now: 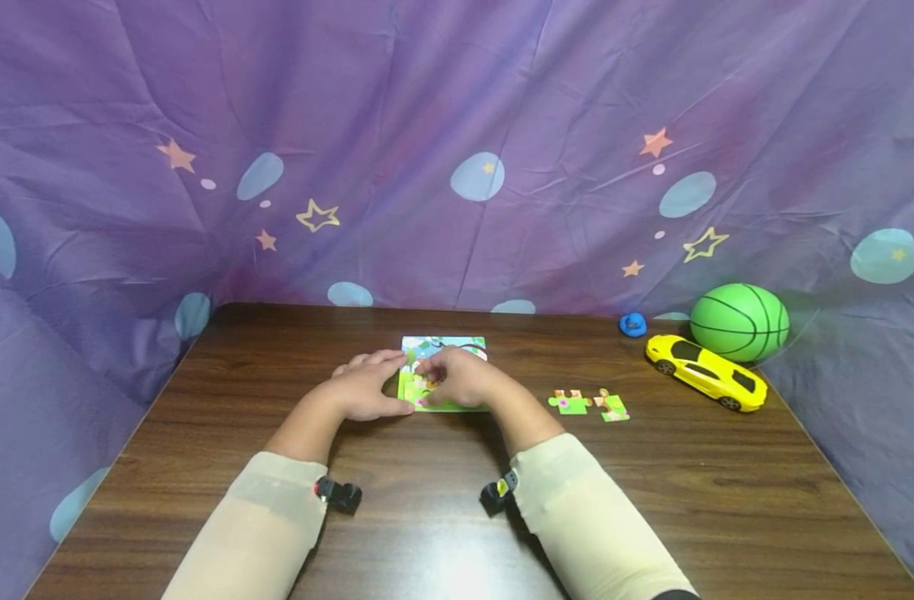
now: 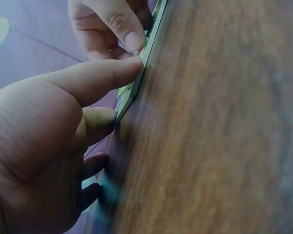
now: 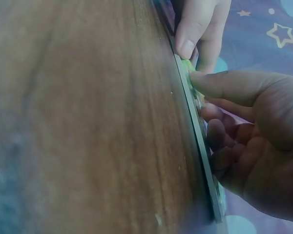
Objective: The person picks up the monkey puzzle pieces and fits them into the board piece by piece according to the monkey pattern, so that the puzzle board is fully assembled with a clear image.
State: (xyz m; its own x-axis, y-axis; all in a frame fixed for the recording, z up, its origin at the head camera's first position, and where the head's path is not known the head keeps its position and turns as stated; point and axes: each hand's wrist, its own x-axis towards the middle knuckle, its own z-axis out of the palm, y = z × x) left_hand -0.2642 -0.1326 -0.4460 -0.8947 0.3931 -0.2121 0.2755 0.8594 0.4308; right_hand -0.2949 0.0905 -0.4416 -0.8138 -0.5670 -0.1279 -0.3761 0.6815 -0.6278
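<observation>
A colourful jigsaw puzzle board [image 1: 419,342] lies flat on the table, partly covered by both hands. My left hand [image 1: 367,390] is at its left side, fingers extended, with the thumb on the near left corner and a fingertip at the edge. Over the middle of the board, my right hand [image 1: 462,379] has its fingers curled in and pinches a puzzle piece against the surface; the piece is mostly hidden by the fingers. The right wrist view shows the right thumb [image 3: 224,85] low over the board's edge, close to the left thumb [image 3: 189,36].
Two loose puzzle pieces, one [image 1: 572,403] beside another [image 1: 614,406], lie right of the board. Farther right are a yellow toy car [image 1: 704,371], a green ball [image 1: 740,323] and a small blue object [image 1: 632,325]. A purple curtain [image 1: 397,125] hangs behind the wooden table [image 1: 412,525].
</observation>
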